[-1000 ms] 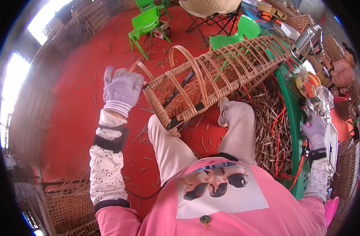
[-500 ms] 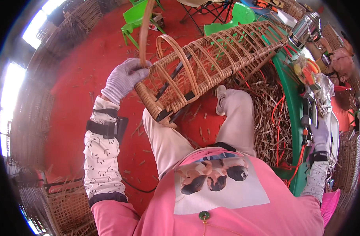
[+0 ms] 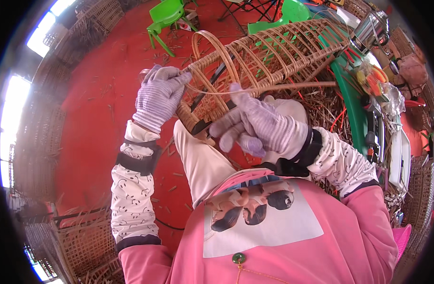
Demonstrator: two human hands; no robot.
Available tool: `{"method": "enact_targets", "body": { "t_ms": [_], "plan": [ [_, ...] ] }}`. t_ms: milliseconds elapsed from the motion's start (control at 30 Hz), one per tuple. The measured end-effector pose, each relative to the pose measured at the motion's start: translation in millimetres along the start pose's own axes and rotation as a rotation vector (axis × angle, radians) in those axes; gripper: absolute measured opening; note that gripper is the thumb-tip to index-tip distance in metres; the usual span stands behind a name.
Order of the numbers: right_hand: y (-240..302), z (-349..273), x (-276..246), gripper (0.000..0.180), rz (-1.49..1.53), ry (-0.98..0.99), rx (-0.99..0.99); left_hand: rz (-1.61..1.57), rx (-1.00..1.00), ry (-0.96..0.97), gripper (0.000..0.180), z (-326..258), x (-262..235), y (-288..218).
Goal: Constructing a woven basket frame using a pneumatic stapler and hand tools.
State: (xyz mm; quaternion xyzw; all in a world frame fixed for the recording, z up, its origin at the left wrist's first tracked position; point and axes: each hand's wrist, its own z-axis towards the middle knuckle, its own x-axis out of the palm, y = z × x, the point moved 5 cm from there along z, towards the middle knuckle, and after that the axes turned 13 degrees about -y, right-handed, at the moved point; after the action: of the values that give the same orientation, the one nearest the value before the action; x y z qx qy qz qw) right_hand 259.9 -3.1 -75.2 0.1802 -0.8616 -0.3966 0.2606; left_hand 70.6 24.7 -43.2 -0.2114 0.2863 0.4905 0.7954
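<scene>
A long woven rattan frame [image 3: 285, 68] with slatted ribs slants away from my lap to the upper right. My left hand [image 3: 162, 94], in a pale striped glove, is closed at its near left end, pinching a flat rattan strip [image 3: 300, 86]. From there the strip stretches rightward across the frame. My right hand [image 3: 266, 125], gloved too, hovers over the frame's near side with fingers apart. Its thumb touches or nearly touches the strip; which one I cannot tell. A bent cane loop [image 3: 214, 42] arches above the frame near my left hand.
At the right stands a green table [image 3: 349, 99] with a metal flask [image 3: 370, 32] at its far end and a long-handled tool [image 3: 372, 137]. Green chairs [image 3: 167, 13] stand beyond. Rattan scraps [image 3: 319, 111] cover the floor beneath; woven panels [image 3: 82, 246] lie at left.
My right hand has come from the tool on the right to the middle, over the frame. The strip, upright before, now lies across toward the right. My left hand has shifted slightly right.
</scene>
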Motion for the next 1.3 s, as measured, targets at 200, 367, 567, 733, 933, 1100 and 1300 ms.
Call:
{"method": "enact_targets", "body": {
  "t_ms": [200,367,567,733,933,1100,1300],
  "plan": [
    [6.0,1.8,11.5,0.039,0.173,0.106,-0.003,-0.025,0.003,0.009,0.024,-0.2,-0.4,1.5],
    [-5.9,0.4,5.6,0.020,-0.076,0.119,-0.171,-0.033,-0.051,-0.051,0.025,-3.5,1.5,5.1],
    [-10.3,-2.8,-0.7,0.017,-0.080,0.015,-0.443,-0.071,-0.179,-0.076,0.028,-6.7,2.9,12.2],
    [-27.4,10.1,-13.4,0.016,-0.471,-0.178,-0.841,-0.101,-0.261,-0.117,0.029,-8.9,-2.8,5.0],
    [-32.1,25.0,-8.7,0.021,-0.557,-0.088,-1.246,0.018,-0.074,-0.051,0.017,-18.4,-11.1,-21.9],
    [-39.5,36.5,-7.8,0.019,-0.420,0.007,-1.262,0.018,0.014,0.297,0.021,-21.7,2.4,-21.4],
    [-41.3,36.8,-5.6,0.018,-0.371,-0.010,-1.292,-0.238,-0.325,0.482,0.013,-10.4,-0.4,-18.9]
  ]
}}
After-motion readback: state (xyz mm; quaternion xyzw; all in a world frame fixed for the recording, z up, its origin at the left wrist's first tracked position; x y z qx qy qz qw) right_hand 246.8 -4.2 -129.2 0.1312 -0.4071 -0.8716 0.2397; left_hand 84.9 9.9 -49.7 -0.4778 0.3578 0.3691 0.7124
